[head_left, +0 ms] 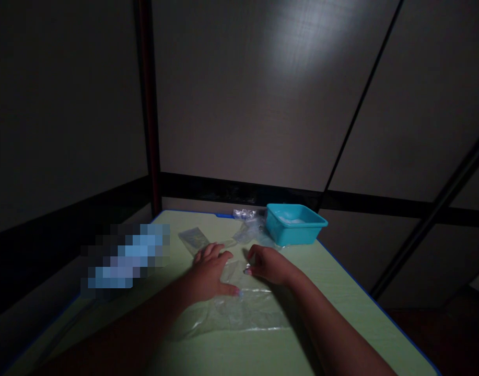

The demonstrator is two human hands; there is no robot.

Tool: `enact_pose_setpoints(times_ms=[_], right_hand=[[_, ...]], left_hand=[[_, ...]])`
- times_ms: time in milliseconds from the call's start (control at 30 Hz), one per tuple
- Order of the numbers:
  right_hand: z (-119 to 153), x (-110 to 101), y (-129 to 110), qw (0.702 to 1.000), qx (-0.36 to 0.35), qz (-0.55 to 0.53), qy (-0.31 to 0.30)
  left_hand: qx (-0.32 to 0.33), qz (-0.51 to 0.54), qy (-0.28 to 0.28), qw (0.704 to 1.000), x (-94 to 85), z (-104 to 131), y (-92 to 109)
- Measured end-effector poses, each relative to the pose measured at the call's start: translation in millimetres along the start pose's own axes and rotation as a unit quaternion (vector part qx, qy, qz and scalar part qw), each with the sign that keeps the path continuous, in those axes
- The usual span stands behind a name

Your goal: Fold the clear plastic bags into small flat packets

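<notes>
Clear plastic bag (250, 313) runs left-right, mostly near-side of both hands; left hand (208, 277) spread over it, gripping nothing; right hand (273, 265) half-curled, can't tell grip.

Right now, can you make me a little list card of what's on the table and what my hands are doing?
table: pale green top with blue edge
left hand: fingers spread, thumb over the clear plastic sheet
right hand: fingers curled at the sheet; grip unclear
far right: teal rectangular plastic tub
beside tub: crumpled clear plastic
beyond left hand: flat greyish plastic packet
</notes>
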State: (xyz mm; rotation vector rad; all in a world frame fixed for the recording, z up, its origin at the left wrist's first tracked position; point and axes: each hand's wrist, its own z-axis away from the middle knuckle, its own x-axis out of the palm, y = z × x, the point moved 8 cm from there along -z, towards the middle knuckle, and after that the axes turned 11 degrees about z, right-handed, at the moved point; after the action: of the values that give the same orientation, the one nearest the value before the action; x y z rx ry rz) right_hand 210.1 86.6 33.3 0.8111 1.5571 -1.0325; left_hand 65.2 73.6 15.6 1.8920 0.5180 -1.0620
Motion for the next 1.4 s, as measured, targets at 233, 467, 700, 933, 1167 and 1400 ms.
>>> enact_pose_setpoints(times_ms=[233,467,700,933,1167,1400], right_hand=[[0,0,-4,1.0,-0.01,-0.001,-0.012],[-1,-6,-1,0.999,-0.012,0.044,0.016],[0,-12,0,0.999,0.001,0.042,0.029],[0,-17,2,0.998,0.011,0.031,0.057],[0,-32,16,0.987,0.076,0.061,0.13],[4,-45,19,0.973,0.1,0.089,0.186]], left_hand=[[-0.013,-0.001,0.017,1.0,0.6,0,-4],[0.003,0.022,0.087,0.996,-17.8,-5,5],[0.014,0.046,0.092,0.995,-20.6,-6,3],[0.01,0.062,0.087,0.994,-22.0,-8,3],[-0.002,0.052,0.102,0.993,-31.4,-9,3],[-0.037,-0.021,0.178,0.983,-51.2,-4,1]])
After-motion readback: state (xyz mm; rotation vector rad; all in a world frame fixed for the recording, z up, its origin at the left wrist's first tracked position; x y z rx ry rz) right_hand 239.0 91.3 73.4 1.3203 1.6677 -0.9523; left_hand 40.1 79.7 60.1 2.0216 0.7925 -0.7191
